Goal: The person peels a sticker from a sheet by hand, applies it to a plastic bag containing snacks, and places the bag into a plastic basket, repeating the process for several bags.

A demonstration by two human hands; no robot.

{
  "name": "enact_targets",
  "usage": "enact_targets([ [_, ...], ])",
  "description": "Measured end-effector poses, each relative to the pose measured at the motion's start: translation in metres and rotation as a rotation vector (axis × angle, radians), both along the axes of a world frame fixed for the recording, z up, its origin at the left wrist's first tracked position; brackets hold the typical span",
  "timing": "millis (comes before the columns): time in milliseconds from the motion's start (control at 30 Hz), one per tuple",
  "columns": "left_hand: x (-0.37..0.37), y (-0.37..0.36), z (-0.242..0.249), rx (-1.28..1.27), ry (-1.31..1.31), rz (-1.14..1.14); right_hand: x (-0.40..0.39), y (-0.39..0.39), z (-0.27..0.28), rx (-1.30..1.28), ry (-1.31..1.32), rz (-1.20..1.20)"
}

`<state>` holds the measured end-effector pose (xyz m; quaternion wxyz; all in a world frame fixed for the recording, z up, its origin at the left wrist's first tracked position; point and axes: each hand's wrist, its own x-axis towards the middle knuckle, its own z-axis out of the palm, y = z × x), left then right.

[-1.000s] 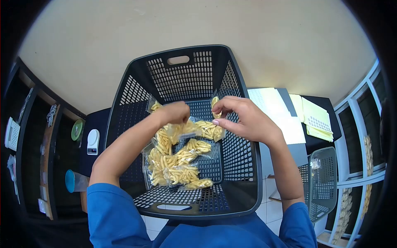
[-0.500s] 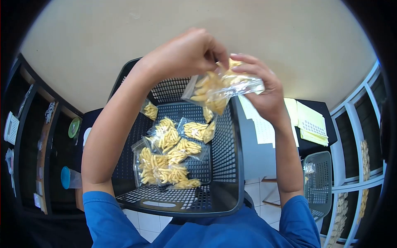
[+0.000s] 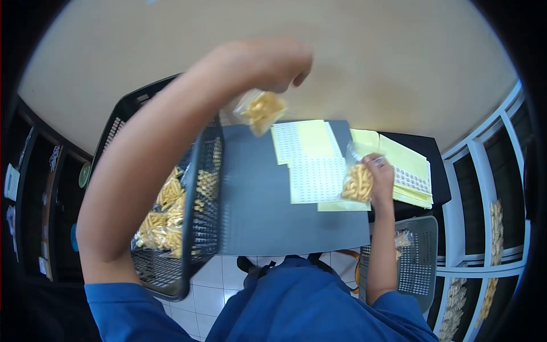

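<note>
Clear plastic encloses the yellow pieces in the first packet (image 3: 358, 184), which we grasp in our right hand (image 3: 383, 175), beside the label sheets (image 3: 317, 181). Just below our blurred left hand (image 3: 286, 64) is a second packet (image 3: 264, 113); we cannot tell whether that hand grips it.

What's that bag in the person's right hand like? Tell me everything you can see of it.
The bag looks like thin, clear plastic. Pale yellow, finger-shaped pieces sit in the lower part as pictured; the upper part is see-through film, leaning slightly left. The right hand grips it along its right side. In the view it overlaps printed sheets on the grey tabletop, but I can't tell whether it touches them. Nor can I make out how it is closed.
</note>
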<state>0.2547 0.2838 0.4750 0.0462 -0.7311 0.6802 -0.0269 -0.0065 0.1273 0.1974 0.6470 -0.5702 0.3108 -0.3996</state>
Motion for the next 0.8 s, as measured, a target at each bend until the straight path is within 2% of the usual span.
enact_targets([
  [67, -0.006, -0.047, -0.047, 0.131, -0.132, 0.077, -0.019, -0.014, -0.025, 0.174, 0.021, 0.029],
  [167, -0.003, -0.081, -0.168, 0.167, -0.202, 0.255, -0.031, -0.022, -0.039, 0.306, 0.068, 0.087],
  [233, -0.023, -0.072, -0.236, 0.293, -0.258, 0.386, -0.037, -0.027, -0.050, 0.339, 0.081, 0.161],
  [300, -0.042, -0.049, -0.282, 0.440, -0.163, 0.440, -0.043, -0.026, -0.047, 0.375, 0.107, 0.230],
  [367, -0.055, -0.019, -0.338, 0.376, -0.036, 0.504, -0.047, -0.026, -0.057, 0.322, 0.156, 0.278],
  [433, -0.091, 0.002, -0.320, 0.258, 0.102, 0.510, -0.053, -0.022, -0.062, 0.304, 0.166, 0.308],
  [500, -0.120, 0.015, -0.282, 0.033, 0.221, 0.443, -0.058, -0.012, -0.063, 0.320, 0.129, 0.317],
  [600, -0.147, 0.029, -0.289, -0.460, 1.083, 0.501, -0.059, 0.009, -0.059, 0.339, 0.074, 0.367],
  [800, -0.177, 0.047, -0.328, -0.676, 1.590, 0.602, -0.046, 0.058, -0.054, 0.421, 0.084, 0.448],
])
